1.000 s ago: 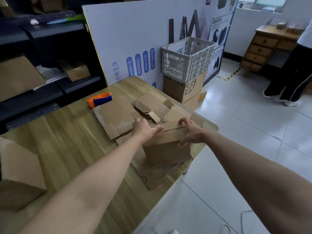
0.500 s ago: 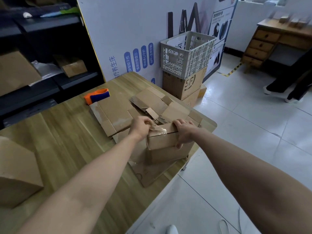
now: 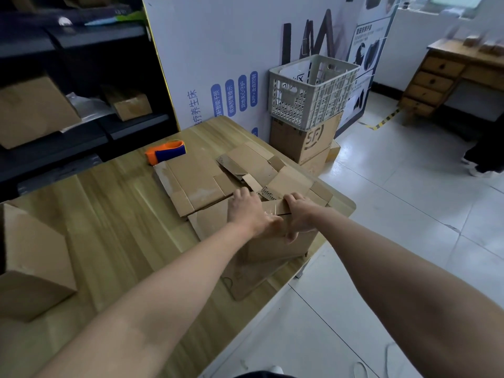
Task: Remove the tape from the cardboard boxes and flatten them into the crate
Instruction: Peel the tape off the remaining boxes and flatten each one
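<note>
A small brown cardboard box (image 3: 275,245) stands at the right edge of the wooden table (image 3: 114,214), on top of flattened cardboard. My left hand (image 3: 249,211) lies over its top left corner and pinches a strip of clear tape (image 3: 268,212) lifted off the lid. My right hand (image 3: 300,214) grips the box's top right edge, thumb down its front. A grey plastic crate (image 3: 311,91) sits on an SF cardboard box (image 3: 305,140) beyond the table.
Flattened cardboard sheets (image 3: 204,181) are spread behind the box. An orange and blue tape dispenser (image 3: 165,154) lies further back. Another cardboard box (image 3: 30,263) stands at the table's left. Dark shelves with boxes stand on the left. A person's legs (image 3: 485,156) show at the far right.
My left hand has slid from the box's left corner across its top and lifted the clear tape. My right hand has stayed on the right edge. The view has shifted slightly.
</note>
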The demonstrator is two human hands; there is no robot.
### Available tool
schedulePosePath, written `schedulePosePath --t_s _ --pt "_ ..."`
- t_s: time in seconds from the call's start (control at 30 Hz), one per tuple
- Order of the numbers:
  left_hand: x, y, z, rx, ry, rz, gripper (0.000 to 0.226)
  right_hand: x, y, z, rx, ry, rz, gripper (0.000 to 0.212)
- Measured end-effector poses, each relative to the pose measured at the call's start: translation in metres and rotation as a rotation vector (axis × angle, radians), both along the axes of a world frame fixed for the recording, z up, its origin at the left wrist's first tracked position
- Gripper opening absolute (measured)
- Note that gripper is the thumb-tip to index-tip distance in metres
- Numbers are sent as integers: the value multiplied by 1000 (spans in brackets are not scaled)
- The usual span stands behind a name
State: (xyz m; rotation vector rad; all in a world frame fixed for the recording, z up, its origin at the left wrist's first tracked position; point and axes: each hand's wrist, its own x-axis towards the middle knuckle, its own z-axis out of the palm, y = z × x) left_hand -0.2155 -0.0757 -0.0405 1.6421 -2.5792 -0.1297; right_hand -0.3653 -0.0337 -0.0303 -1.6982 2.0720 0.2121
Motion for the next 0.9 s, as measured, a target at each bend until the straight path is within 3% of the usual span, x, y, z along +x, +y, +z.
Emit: schedulePosePath --t_s 0.17,0.3,0.53,0.73,0.9 --pt "-8 6 -7 42 174 -159 39 -1 3 0 -6 -6 -2 122" --pt "0 2 -5 259 463 -92 17 0 0 1 0 -17 -5 119" --pt "25 -6 -5 402 900 229 18 -2 1 -1 -6 -72 -24 116" --pt "30 -15 -12 230 795 337 10 3 -1 -2 -23 -87 -45 110" --pt "30 -14 -22 164 888 464 11 4 1 -5 -24 -95 -59 108"
